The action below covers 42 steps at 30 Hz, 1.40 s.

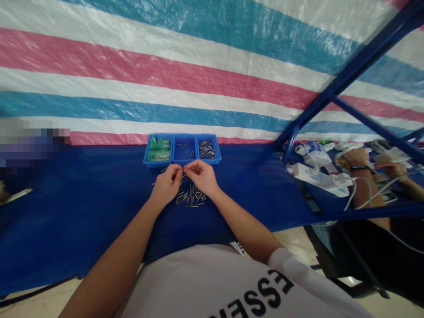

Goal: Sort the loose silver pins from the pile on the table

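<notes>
Both my hands meet above a loose pile of thin metal pins on the blue table. The fingertips of my left hand are pinched together, and my right hand pinches close beside them. Between the fingertips there is something thin, too small to make out. Just beyond my hands stand three joined blue bins. The left bin holds green packets, the middle bin a few metal pins, and the right bin many pins.
Blue metal frame bars rise at the right. Beyond them another person's hands are among white boxes and cables on a second table. Striped sheeting hangs behind the blue table. At the far left lies a pale thin object near another hand.
</notes>
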Tool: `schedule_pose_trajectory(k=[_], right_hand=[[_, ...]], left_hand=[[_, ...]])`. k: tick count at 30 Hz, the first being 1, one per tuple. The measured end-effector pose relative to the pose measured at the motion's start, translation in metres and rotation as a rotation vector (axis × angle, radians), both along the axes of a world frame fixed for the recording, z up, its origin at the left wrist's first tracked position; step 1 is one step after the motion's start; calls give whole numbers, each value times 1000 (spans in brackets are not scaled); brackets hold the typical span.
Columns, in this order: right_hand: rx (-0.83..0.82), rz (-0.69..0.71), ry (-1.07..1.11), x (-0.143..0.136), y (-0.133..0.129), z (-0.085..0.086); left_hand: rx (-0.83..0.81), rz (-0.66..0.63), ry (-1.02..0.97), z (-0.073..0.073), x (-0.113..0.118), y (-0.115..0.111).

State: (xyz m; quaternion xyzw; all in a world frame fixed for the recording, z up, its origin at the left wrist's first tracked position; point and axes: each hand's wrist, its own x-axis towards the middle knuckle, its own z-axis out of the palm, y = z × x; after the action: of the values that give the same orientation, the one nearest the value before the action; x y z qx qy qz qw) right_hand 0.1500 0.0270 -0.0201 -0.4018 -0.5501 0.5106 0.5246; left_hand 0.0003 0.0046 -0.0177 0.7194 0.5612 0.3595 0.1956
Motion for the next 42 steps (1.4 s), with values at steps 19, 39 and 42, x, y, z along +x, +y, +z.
schedule_pose_trajectory(k=[19, 39, 42], right_hand=[[87, -16, -157, 1, -3, 4], [170, 45, -314, 2, -3, 3], [208, 35, -375, 3, -3, 4]], left_hand=[[43, 10, -51, 0, 0, -1], [44, 41, 39, -1, -1, 1], [46, 50, 33, -1, -2, 1]])
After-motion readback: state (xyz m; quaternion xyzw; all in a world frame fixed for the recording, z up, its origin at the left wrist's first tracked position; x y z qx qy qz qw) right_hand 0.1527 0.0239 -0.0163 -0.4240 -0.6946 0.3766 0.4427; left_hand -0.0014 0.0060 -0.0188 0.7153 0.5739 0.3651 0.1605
